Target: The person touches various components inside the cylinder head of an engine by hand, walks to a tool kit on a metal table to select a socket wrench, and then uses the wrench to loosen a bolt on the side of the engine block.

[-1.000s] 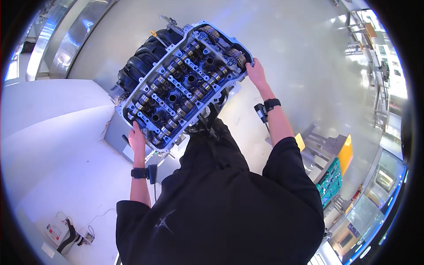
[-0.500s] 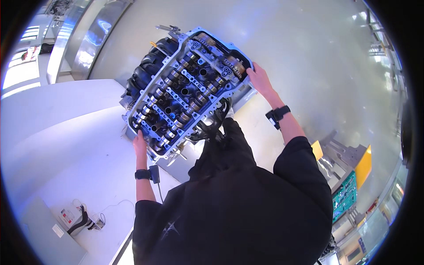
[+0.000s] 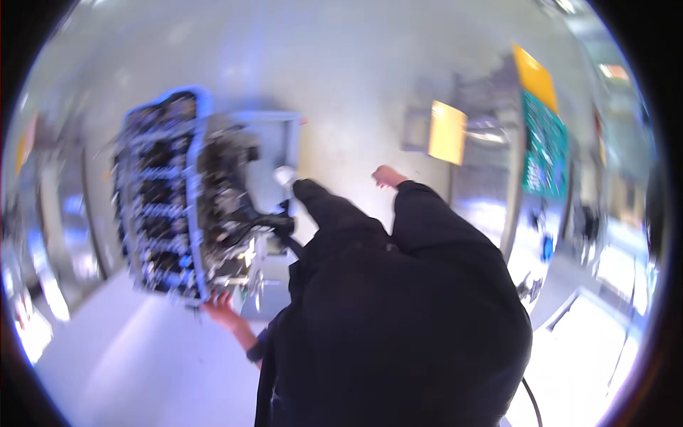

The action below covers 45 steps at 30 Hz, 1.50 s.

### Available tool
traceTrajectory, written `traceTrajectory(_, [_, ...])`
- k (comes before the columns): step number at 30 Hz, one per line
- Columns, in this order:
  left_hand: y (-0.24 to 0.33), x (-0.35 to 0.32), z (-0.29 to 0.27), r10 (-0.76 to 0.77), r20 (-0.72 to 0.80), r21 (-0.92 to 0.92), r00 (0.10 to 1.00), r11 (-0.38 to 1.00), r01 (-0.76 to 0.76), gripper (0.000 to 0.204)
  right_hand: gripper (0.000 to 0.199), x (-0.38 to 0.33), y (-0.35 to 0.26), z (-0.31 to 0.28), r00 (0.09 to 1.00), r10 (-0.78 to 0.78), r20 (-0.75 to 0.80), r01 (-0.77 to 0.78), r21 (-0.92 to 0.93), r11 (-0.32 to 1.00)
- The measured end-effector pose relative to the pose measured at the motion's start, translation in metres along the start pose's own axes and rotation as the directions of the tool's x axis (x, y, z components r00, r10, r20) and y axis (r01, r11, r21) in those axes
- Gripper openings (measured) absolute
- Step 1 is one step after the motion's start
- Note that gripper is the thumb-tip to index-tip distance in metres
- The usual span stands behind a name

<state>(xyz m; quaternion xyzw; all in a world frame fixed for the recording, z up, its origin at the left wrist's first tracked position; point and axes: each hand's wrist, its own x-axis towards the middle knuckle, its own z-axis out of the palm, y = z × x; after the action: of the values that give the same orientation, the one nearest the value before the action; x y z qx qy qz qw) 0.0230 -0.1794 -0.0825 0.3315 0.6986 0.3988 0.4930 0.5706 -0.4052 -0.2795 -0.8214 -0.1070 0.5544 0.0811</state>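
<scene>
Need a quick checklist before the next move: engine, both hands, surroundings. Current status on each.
1. Left hand at the engine: ok, fingers at its lower end in the view.
2. Left hand's hold firm: cannot tell, the picture is blurred.
3. Right hand on the engine: not ok, it is well off to the right, apart from it.
4. Engine's support underneath: cannot tell, hidden from above.
5. Green panel clear of both hands: ok, apart at the far right.
6. Engine detail sharp enough to inspect: not ok, motion blur smears its top.
</scene>
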Motion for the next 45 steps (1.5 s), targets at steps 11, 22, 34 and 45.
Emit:
traceTrajectory(11, [-0.051,-0.045,0.07,0.452,0.144,0.084,0.88,0.881,-0.466,0.034,0.013,-0.038,0.436,0.185,0.793,-0.563,-0.234,0.298,-0.657,0.693])
traceTrajectory(22, [-0.362,-0.068,0.156,-0.536,0.831,0.256,0.148,0.132,-0.958,0.027,0.026,-0.177,0.539,0.315,0.921,0.389,0.01,-0.25,0.781,0.573])
traceTrajectory(34, [-0.393,-0.264,0.321,-0.44,0.787,0.25,0.433,-0.414,-0.875,0.033,0.02,-0.187,0.704,0.299,0.88,0.475,-0.012,-0.081,0.981,0.176])
traceTrajectory(45, [-0.402,-0.499,0.506,-0.585,0.788,0.286,0.191,0.073,-0.956,0.031,0.02,-0.074,0.911,0.221,0.976,0.184,-0.119,0.034,0.911,0.411])
